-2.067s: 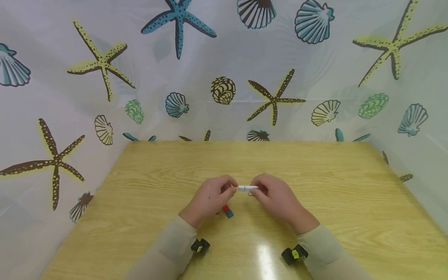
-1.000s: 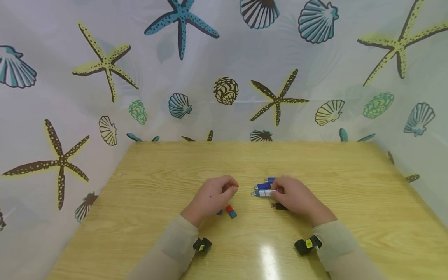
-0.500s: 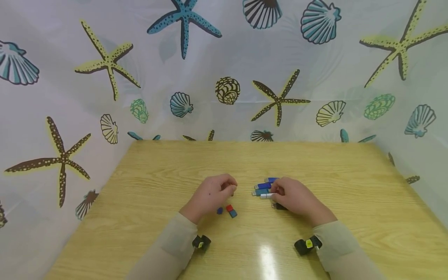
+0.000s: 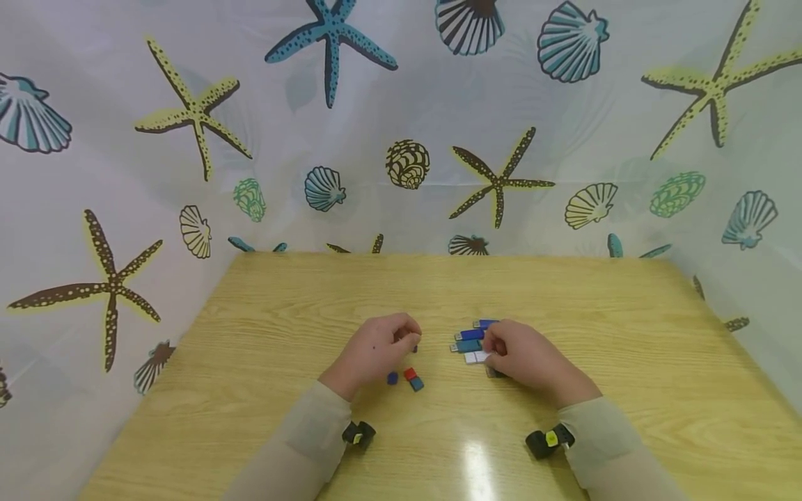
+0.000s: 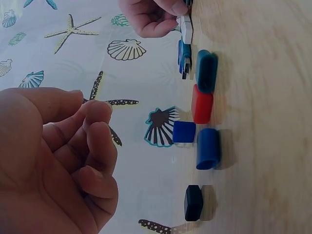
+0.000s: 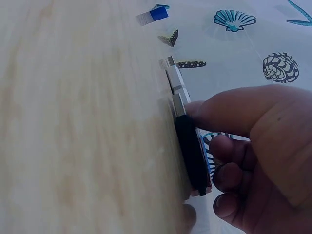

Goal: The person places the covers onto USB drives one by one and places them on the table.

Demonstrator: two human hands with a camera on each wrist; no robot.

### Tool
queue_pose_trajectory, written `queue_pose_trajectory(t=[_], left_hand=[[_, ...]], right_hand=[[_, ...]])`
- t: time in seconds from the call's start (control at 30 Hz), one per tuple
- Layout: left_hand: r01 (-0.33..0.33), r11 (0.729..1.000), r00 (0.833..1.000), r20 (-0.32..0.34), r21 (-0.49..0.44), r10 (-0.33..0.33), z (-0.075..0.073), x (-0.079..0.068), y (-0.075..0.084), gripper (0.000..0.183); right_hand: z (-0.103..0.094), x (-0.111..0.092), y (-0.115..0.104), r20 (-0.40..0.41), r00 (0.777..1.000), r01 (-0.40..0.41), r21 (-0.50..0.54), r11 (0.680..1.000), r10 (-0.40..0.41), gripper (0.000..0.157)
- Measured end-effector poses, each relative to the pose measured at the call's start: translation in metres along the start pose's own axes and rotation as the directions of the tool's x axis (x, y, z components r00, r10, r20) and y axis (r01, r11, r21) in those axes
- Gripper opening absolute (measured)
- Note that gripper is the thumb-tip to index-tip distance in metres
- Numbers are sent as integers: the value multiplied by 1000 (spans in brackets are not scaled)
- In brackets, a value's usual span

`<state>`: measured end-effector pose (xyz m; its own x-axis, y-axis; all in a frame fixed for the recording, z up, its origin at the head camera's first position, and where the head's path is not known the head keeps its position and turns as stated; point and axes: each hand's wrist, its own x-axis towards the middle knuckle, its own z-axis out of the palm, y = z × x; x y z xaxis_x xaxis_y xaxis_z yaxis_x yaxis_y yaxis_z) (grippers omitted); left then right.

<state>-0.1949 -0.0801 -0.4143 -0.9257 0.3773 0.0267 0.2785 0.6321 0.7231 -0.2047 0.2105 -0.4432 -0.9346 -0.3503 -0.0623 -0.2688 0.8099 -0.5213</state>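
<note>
In the head view my right hand [image 4: 529, 358] is over a row of USB flash drives on the table, its thumb and fingers pinching the white USB flash drive [image 4: 476, 357]. Beside that one lie a teal drive [image 4: 466, 346] and two blue drives [image 4: 471, 335]. A black drive [image 6: 191, 151] is closest in the right wrist view. My left hand [image 4: 379, 348] hovers with loosely curled fingers and nothing in them. Around it sit loose drive caps: a red cap [image 5: 202, 104], a teal cap [image 5: 207, 71], blue caps [image 5: 208, 152] and a dark cap [image 5: 193, 203].
The wooden table [image 4: 301, 292] meets a white curtain [image 4: 376, 104] printed with starfish and shells at the back and sides. Each wrist wears a small black camera [image 4: 358, 434].
Both hands were together at the white USB flash drive; the right hand has since carried it right to the row and lowered it slightly nearer me. The left hand has stayed about in place.
</note>
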Motion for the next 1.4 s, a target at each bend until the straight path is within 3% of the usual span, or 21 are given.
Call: queue_pose_trajectory(t=[0.27,0.43,0.63,0.83,1.0,1.2,1.4], left_hand=[[43,996,996,71,76,-49,0,0,1,11],[4,980,993,114,199,-27,2,0,-1,9],[3,943,989,138,332,-52,5,-1,0,7],[-20,887,987,153,461,-57,13,-2,-2,4],[-36,870,986,160,492,-50,18,-3,-4,10],[-54,865,987,158,498,-29,18,-5,-2,18],[-79,870,980,197,487,-22,17,-6,2,22]], right_hand=[[-1,-2,-2,-39,999,-19,11,1000,19,7],[-4,-4,-4,-64,998,-9,18,1000,10,7],[-4,-4,-4,-76,997,6,10,1000,-5,6],[-5,-4,-5,-80,997,9,10,1000,-8,5],[-6,-3,-7,-79,997,10,16,1000,-9,5],[-7,-3,-8,-79,997,12,18,1000,-10,4],[-7,-3,-7,-80,997,16,13,1000,-14,7]])
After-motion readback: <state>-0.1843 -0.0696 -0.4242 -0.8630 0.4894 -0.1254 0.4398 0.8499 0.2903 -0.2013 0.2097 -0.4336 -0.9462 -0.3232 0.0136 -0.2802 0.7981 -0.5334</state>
